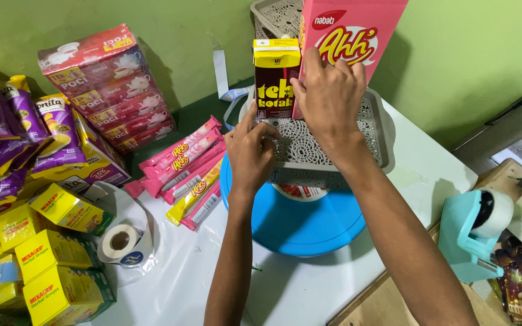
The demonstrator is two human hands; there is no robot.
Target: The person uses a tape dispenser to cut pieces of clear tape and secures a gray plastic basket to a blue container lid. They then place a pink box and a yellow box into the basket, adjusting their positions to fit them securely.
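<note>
The brown-and-yellow drink carton (276, 78) stands upright in the grey lattice tray (382, 130), straight ahead, right hand (328, 96) clasping its side, left hand (250, 154) gripping the tray's near rim.

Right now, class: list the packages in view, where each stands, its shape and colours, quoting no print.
Drink carton: upright in grey basket, brown, yellow top.
Tall box: behind right hand, pink.
Stick packs: beside left hand, pink, yellow.
Small boxes: lower left, yellow.
Pouches: far left, purple.
</note>
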